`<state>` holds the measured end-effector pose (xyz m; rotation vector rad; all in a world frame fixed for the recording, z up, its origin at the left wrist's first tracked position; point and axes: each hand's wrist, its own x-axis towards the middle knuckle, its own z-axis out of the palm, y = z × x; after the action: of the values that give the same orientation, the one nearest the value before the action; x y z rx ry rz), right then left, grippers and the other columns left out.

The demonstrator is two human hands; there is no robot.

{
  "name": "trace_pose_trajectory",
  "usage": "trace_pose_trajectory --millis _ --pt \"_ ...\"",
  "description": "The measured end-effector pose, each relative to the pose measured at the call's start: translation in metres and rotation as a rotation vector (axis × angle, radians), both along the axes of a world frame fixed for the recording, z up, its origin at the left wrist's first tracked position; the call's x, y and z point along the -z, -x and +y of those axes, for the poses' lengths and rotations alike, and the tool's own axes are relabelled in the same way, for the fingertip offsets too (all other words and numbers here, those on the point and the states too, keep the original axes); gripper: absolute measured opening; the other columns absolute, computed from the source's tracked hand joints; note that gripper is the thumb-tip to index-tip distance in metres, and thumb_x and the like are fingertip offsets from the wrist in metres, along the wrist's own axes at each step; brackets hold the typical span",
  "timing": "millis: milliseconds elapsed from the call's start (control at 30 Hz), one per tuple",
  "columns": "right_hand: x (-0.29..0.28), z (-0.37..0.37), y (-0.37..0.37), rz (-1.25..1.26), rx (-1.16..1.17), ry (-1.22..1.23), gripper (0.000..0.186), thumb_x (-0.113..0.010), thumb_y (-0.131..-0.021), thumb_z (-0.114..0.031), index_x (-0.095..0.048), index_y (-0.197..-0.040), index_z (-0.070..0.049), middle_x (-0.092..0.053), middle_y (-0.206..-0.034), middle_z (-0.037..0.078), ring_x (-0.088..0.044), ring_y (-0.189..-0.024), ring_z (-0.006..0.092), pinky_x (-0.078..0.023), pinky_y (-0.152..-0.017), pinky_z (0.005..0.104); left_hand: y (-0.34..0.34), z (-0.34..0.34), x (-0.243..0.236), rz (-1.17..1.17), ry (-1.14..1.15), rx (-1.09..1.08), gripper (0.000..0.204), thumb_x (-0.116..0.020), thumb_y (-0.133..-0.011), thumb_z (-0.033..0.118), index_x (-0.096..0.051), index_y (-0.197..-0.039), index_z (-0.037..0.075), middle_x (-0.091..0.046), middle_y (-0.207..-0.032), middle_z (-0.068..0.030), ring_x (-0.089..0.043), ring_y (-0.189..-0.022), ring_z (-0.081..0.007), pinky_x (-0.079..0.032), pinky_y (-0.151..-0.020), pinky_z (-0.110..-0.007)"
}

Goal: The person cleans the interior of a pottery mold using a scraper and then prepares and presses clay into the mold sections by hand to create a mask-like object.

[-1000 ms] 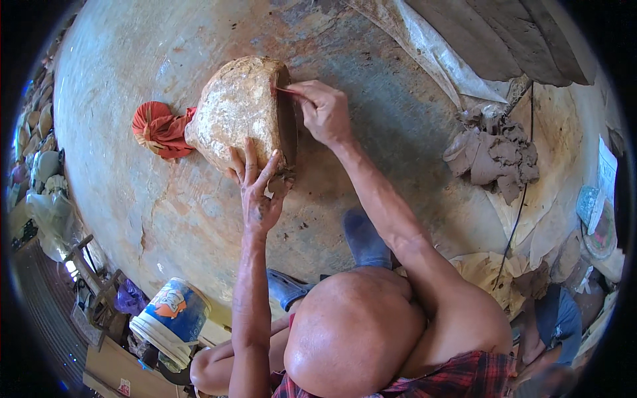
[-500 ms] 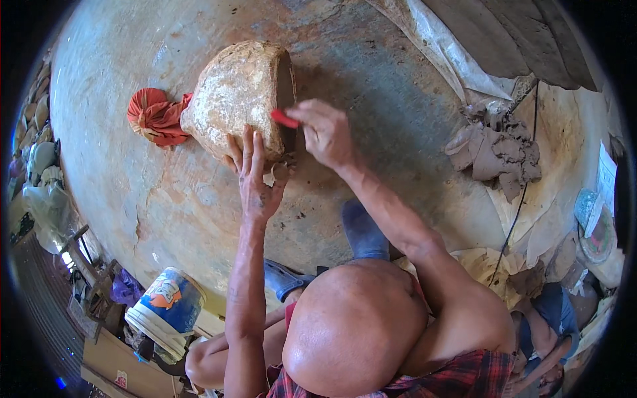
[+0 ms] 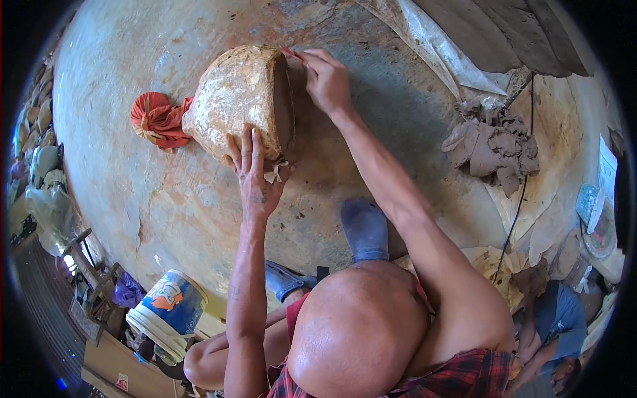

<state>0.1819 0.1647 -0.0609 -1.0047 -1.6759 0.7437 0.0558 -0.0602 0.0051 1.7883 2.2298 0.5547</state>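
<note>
A rough, whitish-brown bell-shaped mould [image 3: 232, 86] lies on its side on the floor, its wide mouth facing right. Grey-brown clay [image 3: 284, 109] lines that mouth. My left hand [image 3: 255, 182] lies with its fingers stretched over the near side of the mould, the thumb by the rim, where a thin clay scrap [image 3: 272, 174] hangs. At the far end of the rim, my right hand [image 3: 328, 83] is closed on a small red tool [image 3: 290, 54], its exact kind mostly hidden by the fingers. Bunched red cloth [image 3: 159, 121] sits against the mould's narrow left end.
A heap of soft grey clay [image 3: 497, 149] lies to the right beside plastic sheeting [image 3: 438, 46]. Blue shoes [image 3: 363, 229] are on my feet. At the lower left stands a blue and white bucket [image 3: 176, 302]. Another person [image 3: 554, 325] is at the lower right.
My right hand has moved away from me along the rim with the red tool, from its middle to its far end. My left hand stays on the mould.
</note>
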Motion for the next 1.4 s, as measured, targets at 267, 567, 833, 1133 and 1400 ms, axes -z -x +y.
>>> trace_pose_trajectory --millis 267,567,833,1133,1400 --pt "0.008 -0.106 -0.024 -0.122 -0.248 0.273 0.043 -0.059 -0.075 0.014 -0.078 -0.110 -0.002 -0.076 -0.106 0.020 -0.075 -0.097 0.0395 -0.061 -0.086 0.0443 0.004 -0.005 0.002 0.031 0.026 0.003 0.106 -0.087 -0.084 0.032 -0.029 -0.170 0.009 -0.021 -0.178 -0.0136 -0.005 -0.165 -0.0453 -0.006 -0.129 -0.066" --pt "-0.045 -0.149 -0.052 0.047 -0.512 0.305 0.030 -0.063 -0.081 0.011 -0.078 -0.104 -0.001 -0.077 -0.099 0.018 -0.075 -0.088 0.0358 -0.060 -0.075 0.0408 0.028 -0.013 -0.014 -0.137 0.045 0.112 0.082 -0.085 -0.087 0.029 -0.051 -0.158 0.010 -0.027 -0.177 -0.0158 -0.010 -0.165 -0.0437 -0.008 -0.130 -0.063" --pt "-0.047 -0.034 -0.108 -0.364 0.061 0.170 0.055 -0.082 -0.092 -0.023 -0.067 -0.136 0.005 -0.074 -0.122 0.027 -0.076 -0.105 0.0374 -0.061 -0.087 0.0404 0.010 -0.005 -0.034 -0.592 -0.145 -0.041 0.064 -0.085 -0.083 0.011 -0.068 -0.144 0.009 -0.041 -0.170 -0.0157 -0.019 -0.164 -0.0370 -0.019 -0.131 -0.054" --pt "-0.140 -0.131 -0.117 0.043 -0.546 0.567 0.053 -0.085 -0.092 -0.033 -0.071 -0.131 -0.001 -0.075 -0.123 0.019 -0.074 -0.101 0.0291 -0.060 -0.087 0.0394 -0.058 0.036 -0.061 -0.493 -0.295 0.119 0.132 -0.089 -0.069 0.071 -0.030 -0.169 0.009 -0.027 -0.174 -0.0248 -0.010 -0.164 -0.0459 -0.014 -0.131 -0.058" --pt "-0.140 -0.075 -0.314 -0.563 0.617 -0.151 0.044 -0.078 -0.098 -0.028 -0.071 -0.134 -0.002 -0.072 -0.135 0.017 -0.066 -0.127 0.0365 -0.052 -0.105 0.0546 0.100 0.021 -0.011 -1.064 -0.390 -1.072 0.097 -0.073 -0.094 0.061 -0.035 -0.167 0.010 -0.043 -0.166 -0.0203 -0.046 -0.149 -0.0358 -0.029 -0.127 -0.052"
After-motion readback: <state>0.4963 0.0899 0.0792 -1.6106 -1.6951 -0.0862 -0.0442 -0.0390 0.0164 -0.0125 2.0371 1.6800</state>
